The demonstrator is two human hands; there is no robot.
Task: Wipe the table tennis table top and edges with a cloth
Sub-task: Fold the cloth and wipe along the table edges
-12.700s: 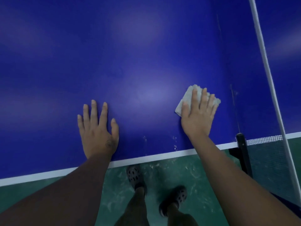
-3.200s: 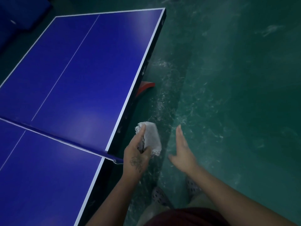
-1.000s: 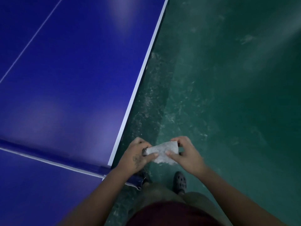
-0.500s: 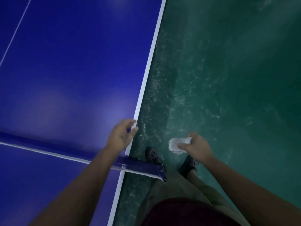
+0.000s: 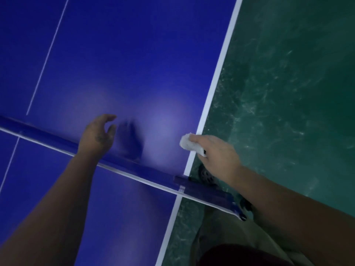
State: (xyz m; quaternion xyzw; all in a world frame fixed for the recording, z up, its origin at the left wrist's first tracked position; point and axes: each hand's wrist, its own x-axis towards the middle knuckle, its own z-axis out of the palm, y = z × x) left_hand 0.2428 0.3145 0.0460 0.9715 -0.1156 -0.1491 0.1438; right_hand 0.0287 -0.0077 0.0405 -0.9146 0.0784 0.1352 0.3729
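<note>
on the far left a thin white centre line (image 5: 48, 54) runs up the blue worktop (image 5: 134, 64). the net (image 5: 48, 138), a blue band with a white tape edge, crosses from the left side down to the right and sticks out past the worktop's side.

the left hand (image 5: 97, 135) is over the blue surface just beyond the net, fingers loosely bent and parted, thumb apart, holding nothing. it is blurred, and whether it touches the surface cannot be told. half a second ago this hand was further right, at the white side line; now it sits well inside the surface. a soft dark shadow (image 5: 130, 139) lies on the blue just to its right.

further right, the white cloth (image 5: 189, 144) is bunched at the worktop's white side line (image 5: 217, 77), a little beyond the net. the right hand (image 5: 217, 153) grips it, fingers curled round it, with the cloth poking out toward the blue surface. half a second ago that hand held the cloth out over the floor, clear of the worktop; a second ago both hands were on the cloth together, off the side of the worktop.

just below the right hand a dark perforated shoe (image 5: 206, 173) shows beside the net's end. to the right of all this lies the green floor (image 5: 288, 93), streaked with pale scuffs.
</note>
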